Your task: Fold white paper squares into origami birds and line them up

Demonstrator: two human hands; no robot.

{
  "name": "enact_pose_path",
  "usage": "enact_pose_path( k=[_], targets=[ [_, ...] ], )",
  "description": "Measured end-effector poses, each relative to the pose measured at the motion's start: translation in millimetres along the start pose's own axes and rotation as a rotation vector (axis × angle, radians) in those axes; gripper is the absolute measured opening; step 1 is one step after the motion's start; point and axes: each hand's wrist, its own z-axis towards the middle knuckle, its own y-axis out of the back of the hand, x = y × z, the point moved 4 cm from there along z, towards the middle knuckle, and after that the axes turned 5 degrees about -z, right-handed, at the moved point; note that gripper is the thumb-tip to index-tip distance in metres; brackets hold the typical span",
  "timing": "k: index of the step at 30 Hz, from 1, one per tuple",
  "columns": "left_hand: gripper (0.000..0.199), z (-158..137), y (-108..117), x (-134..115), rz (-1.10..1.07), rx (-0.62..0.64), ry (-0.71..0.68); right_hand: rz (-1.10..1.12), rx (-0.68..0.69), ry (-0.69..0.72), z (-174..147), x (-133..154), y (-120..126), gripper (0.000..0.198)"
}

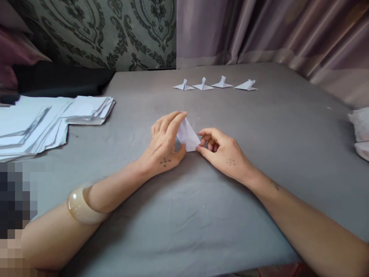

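Note:
A small folded piece of white paper is held up between both hands over the middle of the grey-covered table. My left hand grips its left side, fingertips at the top corner and thumb at the lower edge. At the lower right corner, my right hand pinches the paper between thumb and fingers. The paper has a pointed, roughly triangular outline, and its left part is hidden behind my left fingers.
Several folded white paper figures stand in a row at the far side of the grey cloth. Stacks of white paper lie at left, before a black cloth. A whitish bundle sits at the right edge. Curtains hang behind.

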Motion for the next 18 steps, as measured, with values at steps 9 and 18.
enact_pose_path(
  k=[9,18],
  targets=[
    [0.018,-3,6,-8,0.173,-0.010,-0.236,-0.462,-0.115,0.336,-3,10,9,0.026],
    [0.024,-4,-4,-14,0.211,0.177,-0.362,-0.552,-0.033,0.239,-5,11,6,0.022]
  ],
)
